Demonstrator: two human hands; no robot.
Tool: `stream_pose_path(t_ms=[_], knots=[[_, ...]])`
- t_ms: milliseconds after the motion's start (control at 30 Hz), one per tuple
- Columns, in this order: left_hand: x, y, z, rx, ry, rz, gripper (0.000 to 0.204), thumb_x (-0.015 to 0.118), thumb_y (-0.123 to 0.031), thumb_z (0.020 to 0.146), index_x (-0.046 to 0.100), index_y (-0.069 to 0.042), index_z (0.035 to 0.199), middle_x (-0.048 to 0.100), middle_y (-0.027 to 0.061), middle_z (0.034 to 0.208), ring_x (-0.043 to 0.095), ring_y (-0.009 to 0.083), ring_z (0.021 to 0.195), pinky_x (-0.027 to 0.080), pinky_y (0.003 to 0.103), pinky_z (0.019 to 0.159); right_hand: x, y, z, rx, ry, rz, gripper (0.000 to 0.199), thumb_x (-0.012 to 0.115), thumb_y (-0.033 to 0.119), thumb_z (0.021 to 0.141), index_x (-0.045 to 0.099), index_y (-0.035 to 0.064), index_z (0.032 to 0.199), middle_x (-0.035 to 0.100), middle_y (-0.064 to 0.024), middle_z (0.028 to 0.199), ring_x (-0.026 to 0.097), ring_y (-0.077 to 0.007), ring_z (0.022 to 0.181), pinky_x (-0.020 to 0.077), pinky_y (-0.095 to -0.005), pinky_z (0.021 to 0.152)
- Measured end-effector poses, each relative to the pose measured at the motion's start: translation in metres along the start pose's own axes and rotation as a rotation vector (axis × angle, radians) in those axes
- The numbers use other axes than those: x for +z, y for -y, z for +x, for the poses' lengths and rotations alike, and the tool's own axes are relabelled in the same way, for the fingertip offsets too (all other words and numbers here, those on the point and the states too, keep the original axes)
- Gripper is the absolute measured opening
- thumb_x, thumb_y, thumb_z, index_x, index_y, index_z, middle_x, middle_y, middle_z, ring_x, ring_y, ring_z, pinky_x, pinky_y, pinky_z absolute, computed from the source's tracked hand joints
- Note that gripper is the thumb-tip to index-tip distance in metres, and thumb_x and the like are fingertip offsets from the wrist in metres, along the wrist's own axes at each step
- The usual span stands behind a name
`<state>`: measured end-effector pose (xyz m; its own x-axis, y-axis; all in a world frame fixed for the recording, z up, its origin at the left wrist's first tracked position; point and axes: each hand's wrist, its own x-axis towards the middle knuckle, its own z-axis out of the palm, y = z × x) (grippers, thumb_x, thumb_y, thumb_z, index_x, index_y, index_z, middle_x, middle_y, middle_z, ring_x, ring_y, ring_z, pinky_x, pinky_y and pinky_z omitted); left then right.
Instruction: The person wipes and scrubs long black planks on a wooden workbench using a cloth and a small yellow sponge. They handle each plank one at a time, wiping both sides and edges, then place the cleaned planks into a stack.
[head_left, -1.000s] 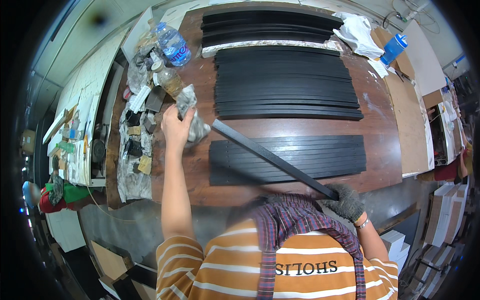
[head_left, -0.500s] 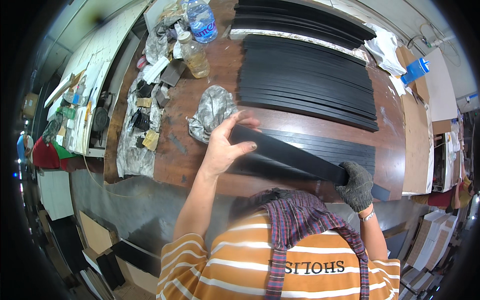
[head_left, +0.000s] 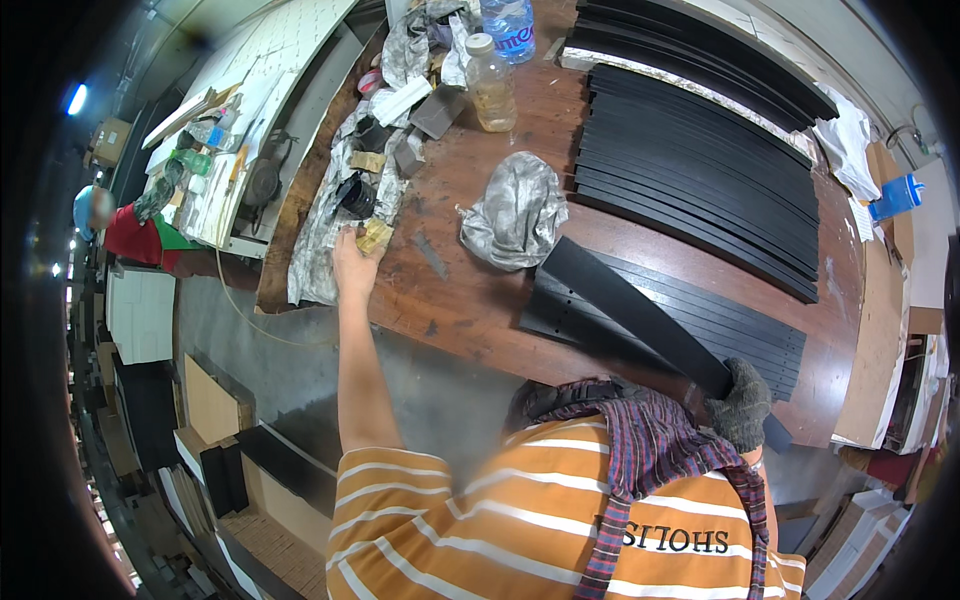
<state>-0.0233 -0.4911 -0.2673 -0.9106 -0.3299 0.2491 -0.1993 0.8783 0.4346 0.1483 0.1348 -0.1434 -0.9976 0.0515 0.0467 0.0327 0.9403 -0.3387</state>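
Note:
My bare left hand [head_left: 354, 268] reaches to the far-left part of the table, fingers and thumb closed about the near side of a small yellow sponge-like block [head_left: 374, 237]. That block lies on a stained grey cloth [head_left: 312, 262], beside a small black cup-like container [head_left: 355, 197]. My right hand [head_left: 740, 405], in a dark grey knit glove, grips the near end of a long flat black slat [head_left: 640, 315]. The slat slants up to the left over a row of black slats [head_left: 690, 300]. A crumpled grey-white rag [head_left: 515, 210] sits beyond its far end.
A bottle of yellowish liquid [head_left: 490, 90] and a clear water bottle [head_left: 509, 30] stand at the back. Further black slats [head_left: 695, 170] cover the table's far right. A blue bottle [head_left: 895, 197] is by the right edge. At far left a person [head_left: 135, 232] is partly visible.
My left hand has let go of the slat's far end and moved left to the yellow block. My right hand still holds the slat. The whole view has shifted.

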Motion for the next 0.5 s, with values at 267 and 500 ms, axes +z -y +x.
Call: stream_pose_path(t_ms=[267, 500], knots=[[-0.023, -0.124, -0.008, -0.015, 0.129, -0.828, 0.049, 0.073, 0.007, 0.084, 0.060, 0.004, 0.131, 0.065, 0.0113, 0.123, 0.064, 0.0206, 0.114, 0.051, 0.033, 0.100, -0.007, -0.002, -0.007, 0.053, -0.018, 0.026, 0.053, 0.086, 0.025, 0.062, 0.070, 0.0040, 0.107, 0.070, -0.0189, 0.099, 0.067, -0.0399, 0.093, 0.0540, -0.0442, 0.084], [-0.074, -0.287, -0.028, 0.526, 0.307, -0.866, 0.049, 0.079, 0.003, 0.073, 0.070, 0.000, 0.121, 0.065, 0.0139, 0.124, 0.062, 0.0249, 0.119, 0.047, 0.034, 0.103, -0.001, -0.010, -0.011, 0.050, -0.090, 0.014, 0.049, 0.083, 0.018, 0.062, 0.070, 0.0035, 0.106, 0.070, -0.0198, 0.099, 0.068, -0.0400, 0.092, 0.0546, -0.0435, 0.083]])
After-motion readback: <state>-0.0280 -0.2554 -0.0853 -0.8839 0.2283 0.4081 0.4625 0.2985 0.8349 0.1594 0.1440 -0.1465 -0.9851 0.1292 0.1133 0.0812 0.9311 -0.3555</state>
